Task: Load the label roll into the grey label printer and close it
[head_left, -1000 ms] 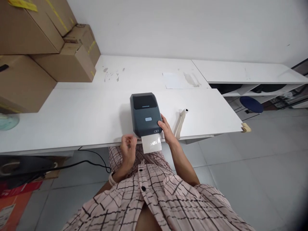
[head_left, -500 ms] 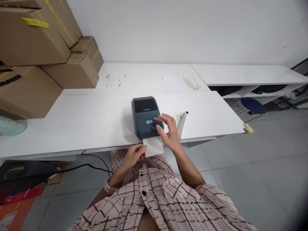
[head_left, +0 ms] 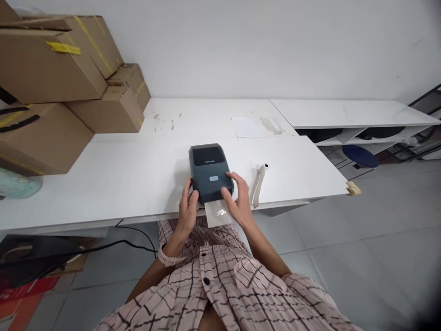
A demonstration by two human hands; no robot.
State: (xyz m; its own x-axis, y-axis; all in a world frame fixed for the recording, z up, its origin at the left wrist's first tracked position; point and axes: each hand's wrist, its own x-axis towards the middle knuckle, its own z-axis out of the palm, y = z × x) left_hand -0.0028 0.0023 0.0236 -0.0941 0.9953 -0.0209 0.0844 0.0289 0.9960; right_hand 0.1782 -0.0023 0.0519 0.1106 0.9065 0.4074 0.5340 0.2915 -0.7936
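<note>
A dark blue-grey label printer (head_left: 208, 184) sits near the front edge of the white table, with a black window and a small pale button on top. From its front, a strip of whitish label paper (head_left: 217, 219) hangs over the table edge, its surface catching a glint. My left hand (head_left: 187, 212) grips the printer's left front side, fingers and thumb against the casing. On the right front corner, my right hand (head_left: 240, 202) has its thumb on the top and its fingers along the side. To the right lies a small paper roll (head_left: 263, 167) with a curling tail.
Cardboard boxes (head_left: 48, 69) are stacked at the back left, with a greenish translucent object (head_left: 20, 183) before them. A white sheet (head_left: 246, 126) lies towards the wall. Black cables (head_left: 113, 244) hang below the table. A blue stool (head_left: 360, 156) stands at the right.
My left hand has let go of the paper strip and moved up to the printer's left side. My right hand has closed in on the right front corner. The view has tilted slightly upward.
</note>
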